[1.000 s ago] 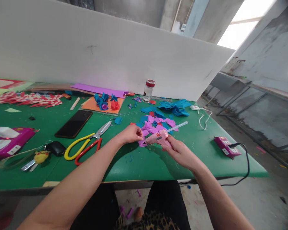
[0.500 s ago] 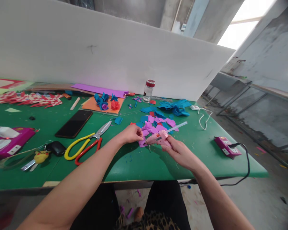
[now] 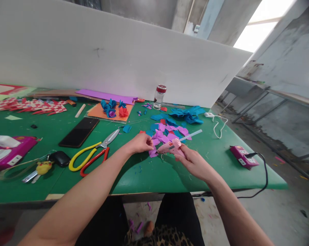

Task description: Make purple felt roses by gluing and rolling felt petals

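Observation:
My right hand (image 3: 194, 160) is closed around the handle of a pink hot glue gun (image 3: 173, 147). A clear glue stick (image 3: 191, 135) sticks out of its back end, and its nozzle points left, towards my left fingers. My left hand (image 3: 141, 142) is pinched shut at a purple paper petal (image 3: 153, 152); the fingertips partly hide what is between them. Just beyond both hands, loose purple petals (image 3: 162, 137) lie in a pile with blue and red paper pieces. The nozzle is close to the petal; whether they touch I cannot tell.
Left of my hands lie scissors (image 3: 100, 150), a phone (image 3: 79, 132) and keys with a yellow charm (image 3: 44, 167). Paper flowers (image 3: 110, 108) rest on an orange sheet (image 3: 96, 110). A glass jar (image 3: 159, 97) stands by the white panel (image 3: 118, 51). A purple power strip (image 3: 243, 158) sits at right.
The glue gun has tilted slightly in my right hand, its nozzle still beside the left fingers. My left hand stays in place.

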{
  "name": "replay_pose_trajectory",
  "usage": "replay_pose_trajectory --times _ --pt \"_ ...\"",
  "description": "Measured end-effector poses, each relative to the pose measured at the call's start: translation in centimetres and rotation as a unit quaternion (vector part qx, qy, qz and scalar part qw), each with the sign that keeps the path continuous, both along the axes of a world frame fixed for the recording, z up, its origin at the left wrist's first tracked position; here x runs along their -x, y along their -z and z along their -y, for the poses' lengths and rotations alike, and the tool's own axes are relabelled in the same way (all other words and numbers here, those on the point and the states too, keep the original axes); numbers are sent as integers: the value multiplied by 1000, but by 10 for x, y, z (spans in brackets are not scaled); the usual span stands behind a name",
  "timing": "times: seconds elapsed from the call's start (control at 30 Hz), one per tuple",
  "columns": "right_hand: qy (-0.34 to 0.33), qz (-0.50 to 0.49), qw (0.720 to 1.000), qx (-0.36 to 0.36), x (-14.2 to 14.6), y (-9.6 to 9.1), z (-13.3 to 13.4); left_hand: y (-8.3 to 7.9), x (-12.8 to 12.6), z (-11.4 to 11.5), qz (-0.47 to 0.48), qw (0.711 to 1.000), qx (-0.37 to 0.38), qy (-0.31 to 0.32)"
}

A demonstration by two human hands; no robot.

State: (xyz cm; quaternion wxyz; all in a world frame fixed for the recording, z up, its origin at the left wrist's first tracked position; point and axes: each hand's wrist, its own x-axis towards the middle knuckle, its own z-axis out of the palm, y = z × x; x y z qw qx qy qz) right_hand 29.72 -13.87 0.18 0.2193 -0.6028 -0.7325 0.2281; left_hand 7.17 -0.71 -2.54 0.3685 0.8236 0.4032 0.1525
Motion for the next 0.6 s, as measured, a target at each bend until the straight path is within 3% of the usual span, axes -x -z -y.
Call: replay_pose_trajectory --times 0.6 --pt "6 0 1000 -8 7 -5 3 0 0 0 4 1000 7 -1"
